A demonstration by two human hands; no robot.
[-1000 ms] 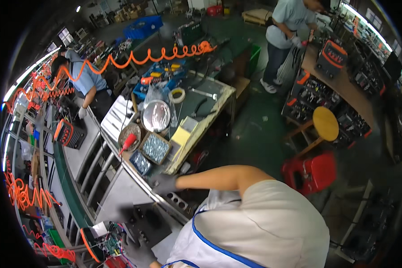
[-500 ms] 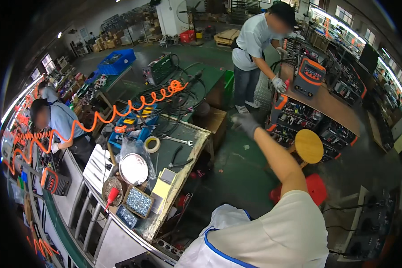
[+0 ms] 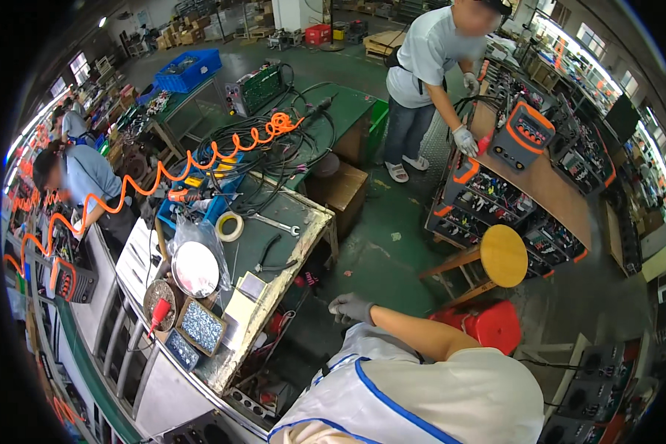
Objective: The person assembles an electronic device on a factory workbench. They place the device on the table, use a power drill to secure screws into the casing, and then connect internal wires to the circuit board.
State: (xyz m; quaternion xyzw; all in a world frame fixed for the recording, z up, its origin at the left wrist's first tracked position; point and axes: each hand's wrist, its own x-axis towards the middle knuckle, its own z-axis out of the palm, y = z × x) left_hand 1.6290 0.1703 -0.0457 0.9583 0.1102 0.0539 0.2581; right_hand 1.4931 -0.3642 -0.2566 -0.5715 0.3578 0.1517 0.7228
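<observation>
Here, the right hand (image 3: 351,308) hangs nearest the desk (image 3: 265,307), loosely curled; I can't tell if it grips anything. Black pliers (image 3: 263,262) lie to its far left, handles splayed rightward. The left hand is out of sight.

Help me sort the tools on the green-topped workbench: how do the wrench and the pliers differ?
Colour: the wrench is silvery, while the pliers look black.
Shape: the wrench is one straight bar, while the pliers have two handles spread into a V.
Place: the wrench lies closer to the tape roll, the pliers closer to the yellow pad.
Both lie on the workbench, with no hand on either.
</observation>
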